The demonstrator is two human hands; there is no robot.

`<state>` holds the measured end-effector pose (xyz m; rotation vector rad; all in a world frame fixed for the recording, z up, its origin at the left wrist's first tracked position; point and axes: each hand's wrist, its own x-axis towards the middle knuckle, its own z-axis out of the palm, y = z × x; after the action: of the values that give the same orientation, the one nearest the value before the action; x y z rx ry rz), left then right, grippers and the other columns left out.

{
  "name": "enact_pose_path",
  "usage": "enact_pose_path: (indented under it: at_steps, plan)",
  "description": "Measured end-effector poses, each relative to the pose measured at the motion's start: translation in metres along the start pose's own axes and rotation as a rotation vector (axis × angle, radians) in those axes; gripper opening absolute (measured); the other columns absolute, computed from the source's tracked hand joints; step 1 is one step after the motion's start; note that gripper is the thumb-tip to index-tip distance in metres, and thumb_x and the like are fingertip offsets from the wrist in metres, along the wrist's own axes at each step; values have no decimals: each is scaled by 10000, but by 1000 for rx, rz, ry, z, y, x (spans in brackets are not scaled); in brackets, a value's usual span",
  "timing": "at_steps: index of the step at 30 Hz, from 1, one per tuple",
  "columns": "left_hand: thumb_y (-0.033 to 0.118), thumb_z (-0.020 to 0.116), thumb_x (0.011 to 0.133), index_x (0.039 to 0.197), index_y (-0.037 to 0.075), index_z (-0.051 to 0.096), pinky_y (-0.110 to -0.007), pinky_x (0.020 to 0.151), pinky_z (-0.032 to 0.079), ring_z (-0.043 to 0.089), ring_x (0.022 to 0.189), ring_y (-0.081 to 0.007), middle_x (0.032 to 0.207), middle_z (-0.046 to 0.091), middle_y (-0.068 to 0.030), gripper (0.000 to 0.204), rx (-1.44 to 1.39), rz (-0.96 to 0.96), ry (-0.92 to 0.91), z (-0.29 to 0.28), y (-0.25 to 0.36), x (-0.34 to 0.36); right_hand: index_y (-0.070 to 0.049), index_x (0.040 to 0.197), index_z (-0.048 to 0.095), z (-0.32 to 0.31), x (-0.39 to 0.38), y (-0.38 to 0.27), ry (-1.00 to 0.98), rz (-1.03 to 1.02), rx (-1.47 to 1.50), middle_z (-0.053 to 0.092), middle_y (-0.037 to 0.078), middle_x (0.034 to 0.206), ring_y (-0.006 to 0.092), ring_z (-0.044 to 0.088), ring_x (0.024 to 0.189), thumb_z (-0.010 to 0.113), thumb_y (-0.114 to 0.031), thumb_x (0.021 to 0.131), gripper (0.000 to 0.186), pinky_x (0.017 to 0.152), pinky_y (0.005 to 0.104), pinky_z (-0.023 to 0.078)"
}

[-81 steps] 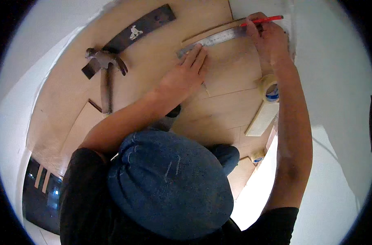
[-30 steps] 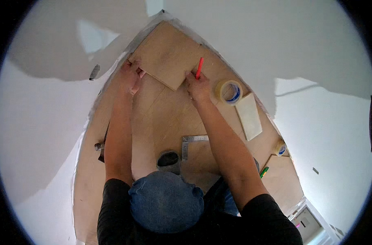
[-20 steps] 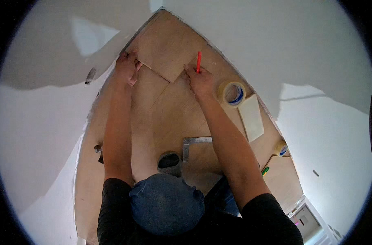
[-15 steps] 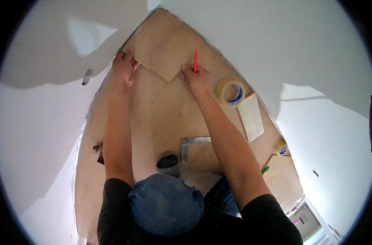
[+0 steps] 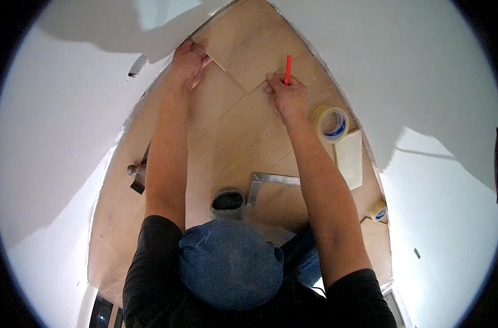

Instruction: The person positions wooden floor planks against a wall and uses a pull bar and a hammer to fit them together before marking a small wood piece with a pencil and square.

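A wood-coloured floor panel [image 5: 243,41] lies in the far narrow corner, its near corner pointing toward me. My left hand [image 5: 188,64] is closed at the panel's left end, hard against the left wall, with its fingertips partly hidden at the edge. At the panel's right edge, my right hand [image 5: 290,98] is closed around a red pencil [image 5: 288,70] that sticks up from the fist. Its thumb and forefinger are close to the panel's edge; contact cannot be made out.
Right of my right forearm are a large tape roll [image 5: 330,124], a pale rectangular piece [image 5: 349,158] and a smaller tape roll [image 5: 378,210]. A metal square [image 5: 271,178] lies near my shoe [image 5: 227,203]. A hammer [image 5: 138,174] rests left of my left forearm. White walls [image 5: 68,136] flank the floor.
My view has shifted, so the hands and panel appear higher and further right. Both hands keep their places at the panel's edges, and the red pencil stays in my right hand.
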<state>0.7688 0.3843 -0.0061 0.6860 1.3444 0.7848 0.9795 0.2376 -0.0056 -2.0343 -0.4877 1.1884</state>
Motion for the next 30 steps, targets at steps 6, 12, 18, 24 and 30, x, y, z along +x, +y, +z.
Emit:
enact_pose_path:
  at_steps: [6, 12, 18, 24, 30]
  plan:
    - [87, 584, 1046, 1161, 46, 588, -347, 871, 604, 676, 977, -201, 1122, 658, -76, 122, -188, 2, 16, 0, -7, 3, -36, 823, 737, 2, -1, -2, 21, -51, -27, 674, 49, 650, 149, 607, 545, 787, -278, 912, 262, 533, 341, 471]
    - [93, 595, 1050, 1163, 45, 619, -319, 809, 593, 683, 942, -179, 1084, 684, -69, 126, -279, 116, -97, -3, -18, 1, -39, 828, 742, 0, -6, -4, 2, 17, -47, 694, 59, 669, 162, 619, 555, 786, -266, 917, 248, 546, 342, 487]
    - [106, 545, 1076, 1262, 34, 608, -353, 906, 571, 689, 1026, -201, 1191, 692, -70, 209, -307, 150, -99, 0, -18, -6, -23, 798, 714, 1, -8, -2, 49, -93, -88, 686, 60, 669, 142, 587, 535, 801, -295, 909, 306, 517, 329, 471]
    - [100, 535, 1078, 1355, 31, 556, -384, 991, 551, 655, 1141, -211, 1281, 655, -79, 287, -207, 111, -17, 3, -17, -12, -16, 823, 710, -5, -13, -8, -15, 66, -37, 684, 69, 695, 132, 576, 548, 803, -321, 912, 331, 529, 332, 477]
    - [86, 560, 1065, 1379, 23, 537, -380, 1027, 532, 642, 1169, -215, 1322, 632, -78, 321, -302, 79, -26, -1, -21, -9, -20, 860, 711, -9, -19, -15, -19, 78, -18, 698, 80, 727, 134, 611, 577, 783, -306, 936, 304, 545, 332, 490]
